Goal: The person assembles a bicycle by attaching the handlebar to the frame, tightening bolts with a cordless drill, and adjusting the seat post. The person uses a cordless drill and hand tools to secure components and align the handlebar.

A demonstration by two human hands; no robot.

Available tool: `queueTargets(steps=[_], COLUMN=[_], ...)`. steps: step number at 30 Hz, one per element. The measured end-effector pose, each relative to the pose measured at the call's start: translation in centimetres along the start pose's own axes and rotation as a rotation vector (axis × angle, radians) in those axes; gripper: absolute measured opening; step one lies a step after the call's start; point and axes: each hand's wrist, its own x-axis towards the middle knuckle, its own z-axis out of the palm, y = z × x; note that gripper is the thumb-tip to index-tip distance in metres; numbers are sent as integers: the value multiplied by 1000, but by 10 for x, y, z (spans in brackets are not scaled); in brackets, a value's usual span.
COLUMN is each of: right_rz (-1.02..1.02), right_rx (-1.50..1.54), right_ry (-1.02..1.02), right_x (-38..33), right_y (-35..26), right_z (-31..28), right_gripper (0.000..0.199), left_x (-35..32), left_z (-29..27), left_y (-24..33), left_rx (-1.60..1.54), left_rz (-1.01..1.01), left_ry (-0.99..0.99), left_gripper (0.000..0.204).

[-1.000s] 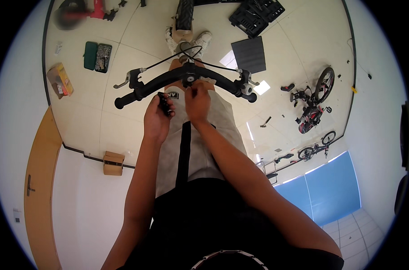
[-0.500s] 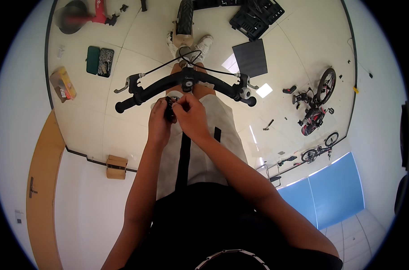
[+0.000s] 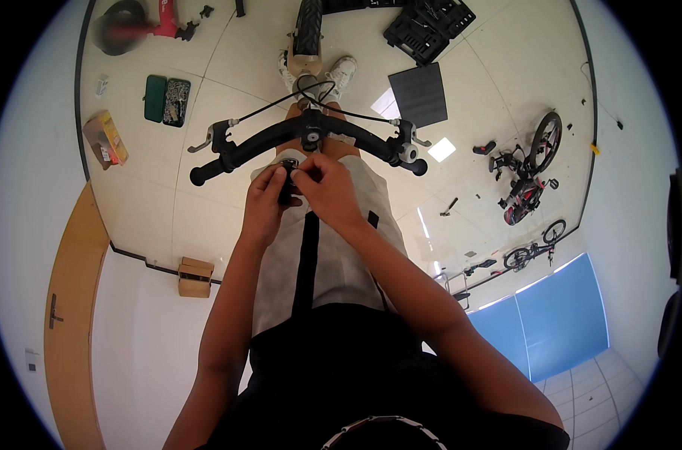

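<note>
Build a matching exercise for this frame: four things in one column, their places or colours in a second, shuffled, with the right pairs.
Things:
1. handlebar
2. green case
3. small bike
4. cardboard box

Places or colours:
A. lying on the floor at far right
B. black, just above both hands
C. by the wall at lower left
D. on the floor at upper left

Pairs: 1-B, 2-D, 3-A, 4-C
</note>
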Motion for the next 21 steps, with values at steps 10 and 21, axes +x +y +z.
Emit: queueTargets(steps=[10, 21], right_rz=[-101, -342], right_rx=[227, -196], right_ry=[5, -54], right_x=[-16, -40], right_y=[-39, -60], right_z=[-20, -8], right_gripper=[10, 26], left_x=[-5, -14], left_z=[23, 30], left_y=[37, 58], left_rx=[-284, -606], left_rz=[45, 60], left_ry=[-73, -156], left_gripper=[31, 31])
